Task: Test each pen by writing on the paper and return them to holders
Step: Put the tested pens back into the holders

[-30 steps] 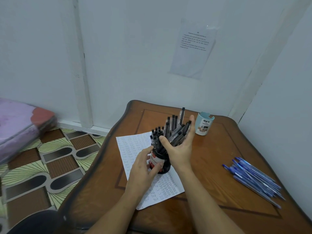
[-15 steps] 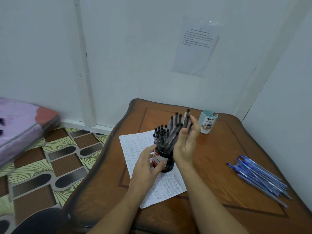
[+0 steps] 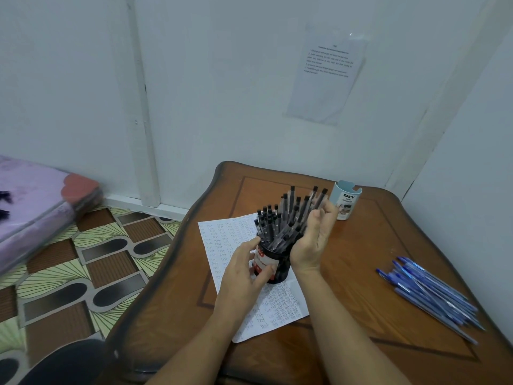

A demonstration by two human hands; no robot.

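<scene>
A: Hands status?
B: The black holder (image 3: pixel 273 269) was gripped by the left hand (image 3: pixel 244 269); the black pens (image 3: pixel 280 220) in it were cupped by the right hand (image 3: pixel 313 240), fingers curled round them.
A: Location?
B: It was stood on the paper (image 3: pixel 222 240), mid-table (image 3: pixel 361 245). From it, blue pens (image 3: pixel 433 295) were laid at 4 o'clock, light-blue holder (image 3: pixel 347 201) at 1 o'clock.

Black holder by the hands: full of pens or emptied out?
Full: many black pens stick up out of the black holder, cupped by the right hand.
</scene>
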